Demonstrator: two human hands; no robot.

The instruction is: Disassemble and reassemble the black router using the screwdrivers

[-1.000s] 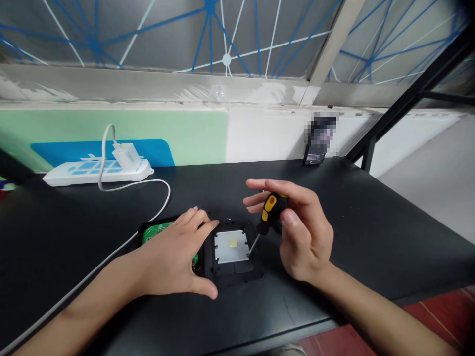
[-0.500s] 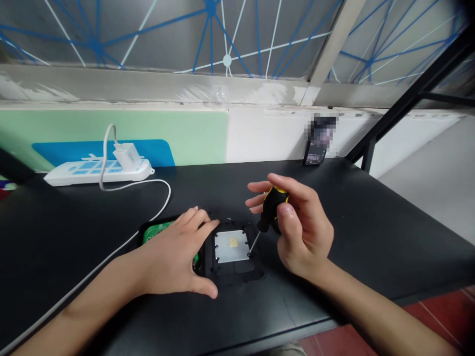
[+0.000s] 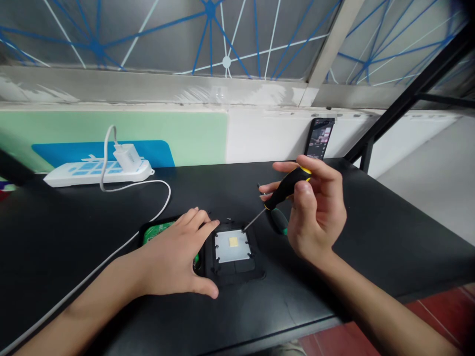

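My right hand (image 3: 315,207) grips a black and yellow screwdriver (image 3: 286,189), its shaft slanting down to the left. The tip meets the upper right corner of a silver metal plate (image 3: 225,251) with a small yellowish square on it. That plate lies in a black plastic housing (image 3: 260,275), with several dark screws around its rim. Spread flat, my left hand (image 3: 178,252) rests over the housing's left side and partly covers a green circuit board (image 3: 158,231). A green and black tool handle (image 3: 278,221) lies on the table beside my right hand.
On the black table (image 3: 208,326), a white power strip (image 3: 98,170) with a charger (image 3: 127,157) stands at the back left. Its white cable (image 3: 168,190) runs forward past my left arm. A phone (image 3: 319,137) leans on the wall. Small loose parts (image 3: 228,219) lie behind the housing.
My right hand has moved up and right with the screwdriver, whose tip went from the plate's lower right corner to its upper right corner. The green handle has come into view. My left hand stays put.
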